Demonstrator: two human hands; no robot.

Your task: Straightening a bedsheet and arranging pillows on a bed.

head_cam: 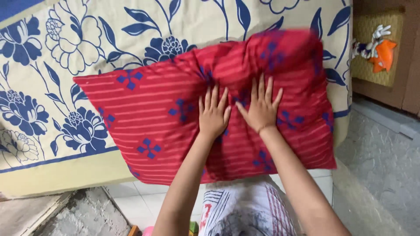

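Both hands lie flat with fingers spread on the red pillow, left hand just beside right hand; the pillow rests on the bed.

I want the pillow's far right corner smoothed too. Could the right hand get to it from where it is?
Probably yes: the right hand lies flat on the red pillow, and nothing lies between it and that corner.

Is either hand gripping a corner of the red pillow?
No, the left hand and right hand lie flat, fingers spread, on the middle of the red pillow.
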